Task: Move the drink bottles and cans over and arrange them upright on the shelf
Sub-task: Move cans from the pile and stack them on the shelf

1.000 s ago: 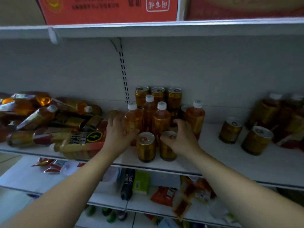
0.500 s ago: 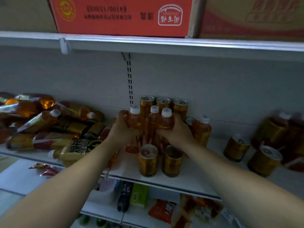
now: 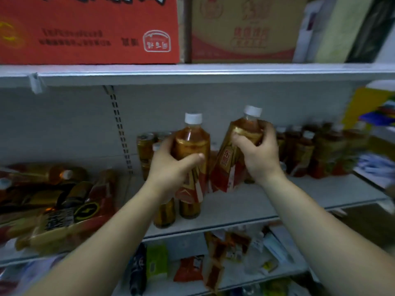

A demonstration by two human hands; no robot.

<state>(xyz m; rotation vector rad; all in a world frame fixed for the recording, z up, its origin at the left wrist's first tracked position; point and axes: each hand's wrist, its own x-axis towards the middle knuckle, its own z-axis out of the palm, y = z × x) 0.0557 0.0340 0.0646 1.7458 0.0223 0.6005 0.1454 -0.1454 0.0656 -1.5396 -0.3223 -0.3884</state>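
My left hand [image 3: 171,165] grips an amber tea bottle [image 3: 191,144] with a white cap, held upright above the shelf [image 3: 267,201]. My right hand [image 3: 256,152] grips a second tea bottle [image 3: 233,159], tilted a little to the right. Both bottles are lifted clear of the shelf board. Below them stand two gold cans [image 3: 165,214], and more gold cans [image 3: 146,146] stand at the back. A heap of bottles and cans [image 3: 53,199] lies on its side at the left. A row of upright bottles [image 3: 310,152] stands at the right.
Red and brown cardboard boxes [image 3: 89,28] sit on the shelf above. The lower shelf [image 3: 192,268] holds snack packets and small goods. A slotted upright rail [image 3: 119,127] runs down the back wall. Colourful items [image 3: 376,112] lie at the far right.
Both hands closed round a bottle each and lifted them up off the shelf, away from the standing group. The view swung to the right and upward.
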